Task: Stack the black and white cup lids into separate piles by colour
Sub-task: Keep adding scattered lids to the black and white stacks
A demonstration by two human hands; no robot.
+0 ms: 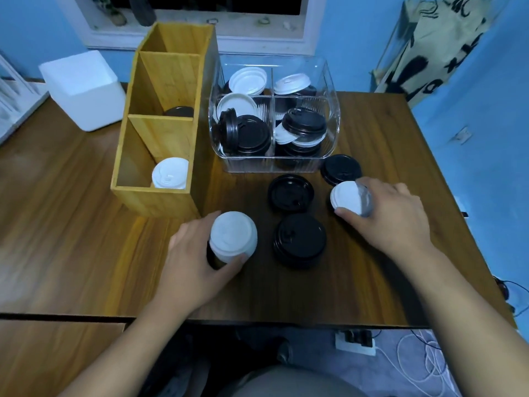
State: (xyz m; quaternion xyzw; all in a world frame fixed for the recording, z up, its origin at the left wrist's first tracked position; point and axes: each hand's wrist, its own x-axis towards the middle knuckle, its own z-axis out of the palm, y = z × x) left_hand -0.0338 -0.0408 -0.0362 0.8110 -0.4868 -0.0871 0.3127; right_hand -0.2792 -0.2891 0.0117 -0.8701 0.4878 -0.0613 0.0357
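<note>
My left hand grips a stack of white lids held just above the table, with a dark lid showing at the stack's bottom edge. My right hand holds another white lid stack, tilted on its side. Between the hands a pile of black lids rests on the table, with two single black lids behind it. A clear divided bin holds several mixed black and white lids.
A wooden three-compartment box stands at the left; its near section holds a white lid, its middle one a black lid. A white foam box sits at the far left. The table's front edge is close.
</note>
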